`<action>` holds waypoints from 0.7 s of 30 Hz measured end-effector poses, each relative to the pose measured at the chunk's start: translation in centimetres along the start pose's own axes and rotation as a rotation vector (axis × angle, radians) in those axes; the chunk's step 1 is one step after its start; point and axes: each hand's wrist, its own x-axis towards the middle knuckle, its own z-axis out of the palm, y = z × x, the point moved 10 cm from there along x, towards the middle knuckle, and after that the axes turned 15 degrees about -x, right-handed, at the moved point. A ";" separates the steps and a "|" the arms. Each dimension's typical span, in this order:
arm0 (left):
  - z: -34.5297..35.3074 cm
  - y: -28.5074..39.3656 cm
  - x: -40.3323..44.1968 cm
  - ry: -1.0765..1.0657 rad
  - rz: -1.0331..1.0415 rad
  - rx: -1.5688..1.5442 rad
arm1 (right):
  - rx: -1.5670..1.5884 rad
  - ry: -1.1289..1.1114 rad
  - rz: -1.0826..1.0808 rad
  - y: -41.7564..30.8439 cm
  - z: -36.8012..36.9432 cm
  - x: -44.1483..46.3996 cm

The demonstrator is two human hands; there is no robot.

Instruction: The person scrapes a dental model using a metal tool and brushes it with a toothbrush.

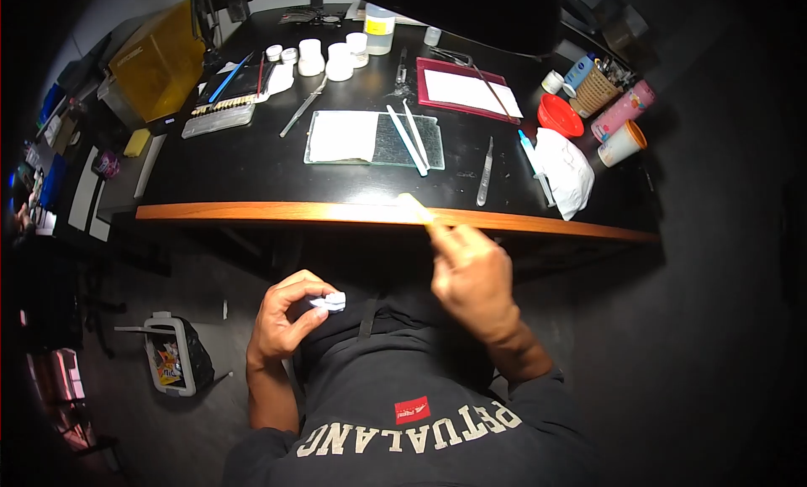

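Observation:
Above my lap, my left hand (290,314) pinches a small white piece with bluish-grey parts (334,302) between thumb and fingers; its kind is unclear. My right hand (475,277) is closed around a thin yellowish stick-like tool (415,208), whose pale tip points up and left over the table's front edge. Beyond that tip, white tweezers (407,140) rest on a glass plate (429,156) with a white sheet (343,137) on its left half. A scalpel (485,172) lies right of the plate.
The black table (252,176) has a wooden front edge (277,211). White jars (339,62) and a clear bottle (379,31) stand at the back. At right are a red bowl (560,117), a syringe (535,167) and crumpled white tissue (565,174). A bin (176,352) stands lower left.

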 end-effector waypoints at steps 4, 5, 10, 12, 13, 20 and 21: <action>3.2 3.9 -0.9 -0.127 0.075 -0.014 | 0.247 0.059 -0.161 -4.8 -0.4 -0.5; 3.7 4.8 -1.3 -0.185 0.132 -0.013 | 0.252 0.084 -0.119 -3.9 -0.7 -0.6; 3.7 6.1 -1.8 -0.115 0.160 -0.057 | 0.087 0.139 0.093 1.7 -1.6 -1.2; 4.5 6.2 -0.8 -0.063 0.195 -0.079 | 0.201 0.104 0.007 -0.2 -1.8 -1.7; 4.9 6.4 -0.2 -0.052 0.213 -0.084 | 0.335 0.027 -0.090 -1.6 -1.0 -2.2; 5.4 8.3 1.9 -0.154 0.299 0.040 | 0.128 0.356 0.254 8.4 -3.6 -1.8; 5.0 7.8 2.2 -0.154 0.293 0.073 | 0.057 0.332 0.335 10.8 -3.6 -1.9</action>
